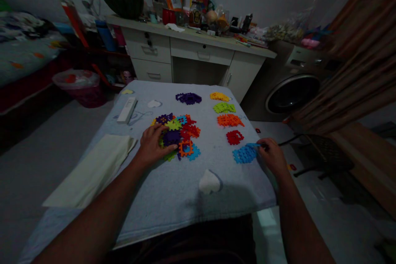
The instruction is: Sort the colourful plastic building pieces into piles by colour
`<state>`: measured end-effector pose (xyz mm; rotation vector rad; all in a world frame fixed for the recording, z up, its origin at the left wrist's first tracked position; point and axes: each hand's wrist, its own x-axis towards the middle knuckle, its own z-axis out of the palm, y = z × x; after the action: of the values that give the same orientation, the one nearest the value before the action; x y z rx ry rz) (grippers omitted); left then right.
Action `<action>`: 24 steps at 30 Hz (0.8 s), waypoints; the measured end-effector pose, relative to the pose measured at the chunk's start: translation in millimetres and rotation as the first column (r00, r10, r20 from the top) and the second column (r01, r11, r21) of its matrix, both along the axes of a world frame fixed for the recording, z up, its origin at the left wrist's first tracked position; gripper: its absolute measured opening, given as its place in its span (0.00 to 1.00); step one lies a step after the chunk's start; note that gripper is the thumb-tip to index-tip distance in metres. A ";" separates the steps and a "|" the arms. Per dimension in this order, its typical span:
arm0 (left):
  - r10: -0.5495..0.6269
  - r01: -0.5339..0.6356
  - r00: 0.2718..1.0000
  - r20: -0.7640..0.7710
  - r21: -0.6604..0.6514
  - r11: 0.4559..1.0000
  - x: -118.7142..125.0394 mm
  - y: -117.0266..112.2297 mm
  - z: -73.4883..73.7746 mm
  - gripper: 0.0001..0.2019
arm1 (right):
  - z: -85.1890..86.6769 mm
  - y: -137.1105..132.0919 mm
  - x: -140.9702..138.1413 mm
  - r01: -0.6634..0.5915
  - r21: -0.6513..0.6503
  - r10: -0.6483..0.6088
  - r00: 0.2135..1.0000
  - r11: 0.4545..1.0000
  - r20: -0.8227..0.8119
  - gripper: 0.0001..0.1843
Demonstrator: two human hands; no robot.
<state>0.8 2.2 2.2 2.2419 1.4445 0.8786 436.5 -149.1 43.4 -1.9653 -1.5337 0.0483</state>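
My left hand (154,142) rests with fingers apart on a mixed heap of toothed plastic building pieces (172,137) in purple, green, red, orange and blue. At the table's right edge, my right hand (272,154) pinches a blue piece (253,144) over a pile of blue pieces (243,155). Up that side lie separate piles: red pieces (234,137), orange pieces (229,120), green pieces (224,108) and yellow pieces (220,96). A purple pile (188,98) sits near the far edge.
The cloth-covered table (185,189) carries a white power strip (127,110) and a folded pale cloth (89,171) on the left. A white heart shape (209,182) lies near the front. Beyond stand a cluttered desk (198,45), a washing machine (284,78) and a chair (328,152).
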 end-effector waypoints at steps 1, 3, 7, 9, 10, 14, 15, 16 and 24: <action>0.005 -0.005 1.000 0.000 0.001 1.000 0.0 0.0 -0.4 0.34 | -3.3 -4.1 -2.1 -0.001 -0.005 0.001 1.000 1.000 0.006 0.10; 0.010 -0.010 1.000 0.000 0.006 1.000 0.2 0.0 -1.2 0.34 | -8.8 -9.9 -6.8 -0.015 -0.019 0.015 1.000 1.000 0.010 0.11; -0.002 0.002 1.000 -0.006 0.019 1.000 0.4 -0.4 -0.8 0.31 | -13.2 -14.0 -13.5 -0.028 -0.056 0.028 1.000 0.998 -0.009 0.12; -0.006 0.006 1.000 -0.007 0.021 1.000 0.2 -0.9 -0.1 0.30 | -12.9 -13.7 -14.8 -0.034 -0.075 0.032 0.999 0.997 -0.020 0.11; -0.009 0.009 1.000 -0.006 0.023 1.000 0.0 -1.3 0.1 0.30 | -12.6 -13.2 -15.0 -0.034 -0.075 0.033 0.999 0.997 -0.020 0.11; -0.016 0.016 1.000 0.001 0.029 0.999 -1.1 -2.0 -0.1 0.28 | -12.8 -10.0 -15.6 -0.026 -0.038 0.025 1.000 0.999 -0.016 0.11; -0.017 0.017 1.000 0.001 0.027 0.999 -1.2 -1.9 -0.2 0.28 | -13.7 -9.2 -16.0 -0.020 -0.045 0.019 0.999 0.999 -0.028 0.14; -0.018 0.018 1.000 0.000 0.025 1.000 -1.4 -1.8 -0.3 0.28 | -15.0 -8.4 -16.7 -0.014 -0.063 0.011 0.999 0.998 -0.041 0.19; -0.014 0.014 1.000 -0.011 -0.001 1.000 0.0 -3.4 2.8 0.30 | -26.5 -4.6 -32.6 -0.041 -0.155 0.047 0.998 0.987 0.034 0.32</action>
<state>0.8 -1.2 5.0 2.2567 1.4323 0.8630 403.9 -153.7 16.9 -2.0624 -1.6412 0.1534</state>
